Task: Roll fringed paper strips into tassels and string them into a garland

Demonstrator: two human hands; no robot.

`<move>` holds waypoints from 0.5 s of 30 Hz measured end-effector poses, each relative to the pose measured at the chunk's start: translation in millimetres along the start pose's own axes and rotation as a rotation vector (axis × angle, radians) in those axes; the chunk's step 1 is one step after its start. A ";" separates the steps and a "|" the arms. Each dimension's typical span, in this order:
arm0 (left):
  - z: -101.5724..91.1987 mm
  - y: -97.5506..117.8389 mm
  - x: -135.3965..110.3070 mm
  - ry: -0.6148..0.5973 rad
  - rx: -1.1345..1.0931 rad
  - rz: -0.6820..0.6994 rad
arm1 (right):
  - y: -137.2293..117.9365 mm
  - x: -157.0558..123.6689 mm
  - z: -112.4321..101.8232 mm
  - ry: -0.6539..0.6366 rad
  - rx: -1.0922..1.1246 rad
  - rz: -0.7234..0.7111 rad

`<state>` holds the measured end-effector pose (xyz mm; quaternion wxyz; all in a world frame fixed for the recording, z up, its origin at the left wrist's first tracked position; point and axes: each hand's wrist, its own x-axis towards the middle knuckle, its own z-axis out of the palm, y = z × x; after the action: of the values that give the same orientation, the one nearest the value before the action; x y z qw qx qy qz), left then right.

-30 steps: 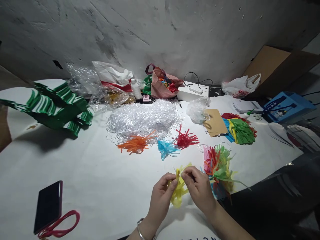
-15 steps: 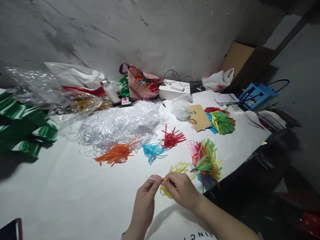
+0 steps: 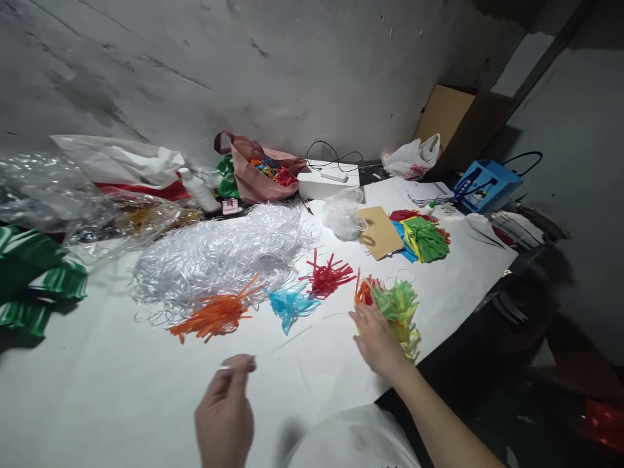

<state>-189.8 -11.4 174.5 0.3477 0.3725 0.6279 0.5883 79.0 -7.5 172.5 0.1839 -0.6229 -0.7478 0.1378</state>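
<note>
My right hand (image 3: 376,339) lies stretched out on the white table (image 3: 121,383), its fingers flat against a heap of coloured paper tassels (image 3: 396,304) near the right edge. A yellow tassel (image 3: 411,337) shows at the heap's near side, just past that hand. My left hand (image 3: 225,411) hovers low at the front, thumb and forefinger pinched together; what they pinch is too thin to make out. An orange tassel (image 3: 214,315), a light blue tassel (image 3: 290,304) and a red tassel (image 3: 327,277) lie in a row beyond both hands.
A big heap of white shredded strands (image 3: 224,250) fills the middle. Green striped ribbon (image 3: 34,279) lies at left, plastic bags and a pink bag (image 3: 258,174) along the wall. Brown card (image 3: 380,231), stacked coloured paper (image 3: 425,238) and a blue box (image 3: 482,185) sit at right.
My hands have parted: the right one carried the yellow tassel right to the coloured heap, the left one dropped back towards me. The view has swung right.
</note>
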 end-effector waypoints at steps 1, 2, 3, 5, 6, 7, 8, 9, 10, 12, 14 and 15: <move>5.9 1.2 -7.8 -0.103 0.009 0.017 | -14.5 0.1 -0.1 -0.023 0.098 -0.102; 12.4 2.7 -15.5 -0.215 -0.002 0.015 | -29.9 0.6 0.6 -0.054 0.214 -0.205; 18.7 4.1 -22.2 -0.319 -0.019 0.006 | -44.3 1.5 2.1 -0.083 0.329 -0.280; 29.2 3.5 -28.8 -0.466 -0.026 0.004 | -64.7 4.1 7.9 -0.097 0.510 -0.305; 32.9 0.3 -27.3 -0.498 -0.027 0.002 | -69.2 5.6 12.0 -0.077 0.564 -0.268; 35.8 -5.2 -22.2 -0.493 -0.020 -0.008 | -70.0 7.0 16.5 -0.050 0.589 -0.218; 38.2 -13.2 -13.3 -0.455 -0.001 -0.031 | -67.9 8.1 21.3 -0.023 0.590 -0.172; 40.6 -23.4 -0.8 -0.398 0.028 -0.061 | -64.0 9.0 25.9 -0.006 0.575 -0.135; 43.4 -35.3 14.5 -0.324 0.068 -0.103 | -59.3 9.5 30.2 -0.001 0.553 -0.112; 51.3 -61.7 51.2 -0.198 0.135 -0.166 | -52.0 9.4 37.6 -0.010 0.526 -0.084; 62.7 -87.0 89.5 -0.095 0.189 -0.226 | -50.3 8.4 43.8 -0.029 0.524 -0.074; 69.2 -98.0 107.0 -0.058 0.211 -0.257 | -51.5 7.7 46.6 -0.041 0.526 -0.075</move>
<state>-186.5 112.6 72.3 0.3970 0.3404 0.7185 0.4587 11.6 -8.5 154.0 0.3291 -0.5225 -0.7125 0.3333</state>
